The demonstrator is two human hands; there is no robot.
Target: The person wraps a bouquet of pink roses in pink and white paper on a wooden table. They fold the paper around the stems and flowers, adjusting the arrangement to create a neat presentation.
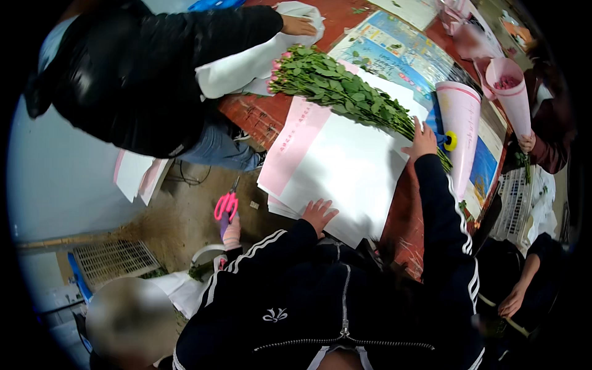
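My left hand (pixel 319 215) lies with fingers spread on the near edge of a stack of white wrapping paper sheets (pixel 356 171) with a pink printed band. Across the far part of the stack lies a bunch of pink roses (pixel 342 83), blooms to the left and leafy stems to the right. Over the lower stems is my right hand (pixel 422 138), fingers apart; whether it grips them is hidden. Just right of this hand are a yellow-and-blue tape dispenser (pixel 448 140) and a rolled pink paper cone (pixel 459 125).
A co-worker's hand (pixel 298 25) presses white wrapping (pixel 240 74) across the red table (pixel 252 115). At right, another person holds a wrapped rose bouquet (pixel 508 92). Lower left, a gloved hand (pixel 231 231) holds pink-handled scissors (pixel 226 206). Plastic crates (pixel 115 260) stand on the floor.
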